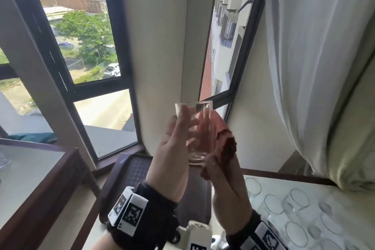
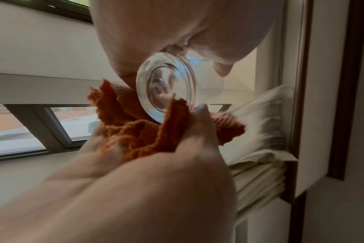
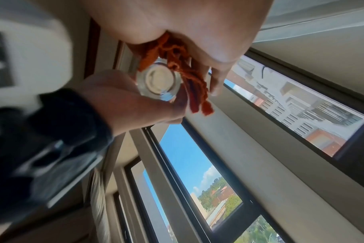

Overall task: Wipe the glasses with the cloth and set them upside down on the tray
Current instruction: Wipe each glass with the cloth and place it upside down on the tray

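Far left, head view: dark-framed surface (image 1: pixel 30 172) with pale top, below windows (image 1: pixel 81 32) onto trees and parked cars. Centre, low: dark tray (image 1: pixel 136 168) with patterned liner, partly hidden behind both forearms. Above tray, raised at window height: left hand (image 1: pixel 172 146), fingers curled around clear glass (image 1: pixel 195 132), grip grasping its wall; glass upright, rim uppermost, thick base lowest. Same glass from left wrist view (image 2: pixel 166 88), base toward camera. Just right of glass: orange-red cloth (image 1: pixel 223 142), bunched and pressed against glass side and base; right hand (image 1: pixel 225 186) with grip clasping cloth, thumb near glass base. From right wrist view, cloth (image 3: pixel 177 65) wedged between right-hand fingers and glass (image 3: pixel 158 80). Lower right: marble-patterned surface (image 1: pixel 345 199) carrying several further clear glasses (image 1: pixel 298 201), orientation not discernible. Far right: white curtain (image 1: pixel 314 46), cream cushion (image 1: pixel 355 158) beneath.
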Demonstrator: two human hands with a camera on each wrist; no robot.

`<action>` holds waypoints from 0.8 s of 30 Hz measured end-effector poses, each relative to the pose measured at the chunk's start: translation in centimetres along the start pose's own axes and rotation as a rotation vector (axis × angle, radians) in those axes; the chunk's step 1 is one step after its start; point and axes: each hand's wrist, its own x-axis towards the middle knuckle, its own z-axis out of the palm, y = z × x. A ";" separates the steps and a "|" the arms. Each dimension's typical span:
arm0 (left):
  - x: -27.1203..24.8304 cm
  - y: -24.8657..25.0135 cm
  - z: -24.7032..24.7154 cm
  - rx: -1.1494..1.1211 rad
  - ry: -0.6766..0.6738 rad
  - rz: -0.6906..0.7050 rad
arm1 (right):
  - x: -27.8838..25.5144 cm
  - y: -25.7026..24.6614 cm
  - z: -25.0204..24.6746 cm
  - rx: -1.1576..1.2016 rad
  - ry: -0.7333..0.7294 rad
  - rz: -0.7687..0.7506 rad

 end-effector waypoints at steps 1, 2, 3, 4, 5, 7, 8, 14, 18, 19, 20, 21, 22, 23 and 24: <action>-0.1 0.0 0.5 0.031 -0.049 0.031 | 0.6 -0.5 -0.4 0.010 0.043 0.037; -0.4 0.0 1.1 0.062 -0.096 0.061 | 1.2 -0.9 -0.8 0.007 0.083 0.037; -0.6 -0.2 1.5 0.099 -0.123 0.083 | 1.7 -1.2 -1.3 0.006 0.103 0.019; -0.6 -0.4 1.9 0.138 -0.134 0.102 | 2.3 -1.7 -1.6 0.021 0.112 0.001; -0.7 -0.3 2.4 0.170 -0.140 0.119 | 2.7 -2.2 -1.7 0.021 0.114 -0.022; -0.3 -0.3 2.6 0.195 -0.134 0.136 | 2.6 -2.7 -1.9 -0.102 0.069 -0.128; -0.2 -0.1 2.7 0.210 -0.135 0.138 | 2.3 -2.6 -1.9 -0.171 0.033 -0.186; 0.5 1.8 3.9 0.169 -0.207 0.149 | 0.1 -0.8 -2.4 -0.125 0.083 -0.144; -0.7 0.3 5.1 0.235 -0.200 0.197 | 1.9 -1.9 -3.8 -0.035 0.176 -0.058; -0.9 -0.1 5.2 0.249 -0.187 0.206 | 2.5 -2.5 -4.0 -0.044 0.171 -0.075; -0.9 -0.4 5.4 0.256 -0.173 0.207 | 3.0 -3.2 -4.0 -0.084 0.143 -0.105; -0.9 -0.5 5.6 0.250 -0.163 0.195 | 3.3 -3.7 -3.9 -0.134 0.096 -0.151; -0.7 -0.3 5.7 0.223 -0.148 0.174 | 3.3 -3.9 -3.9 -0.171 0.031 -0.210; -0.4 -0.1 5.6 0.180 -0.142 0.154 | 3.2 -3.9 -3.7 -0.206 -0.034 -0.275; 0.0 0.3 5.4 0.149 -0.135 0.143 | 2.9 -3.8 -3.8 -0.247 -0.083 -0.329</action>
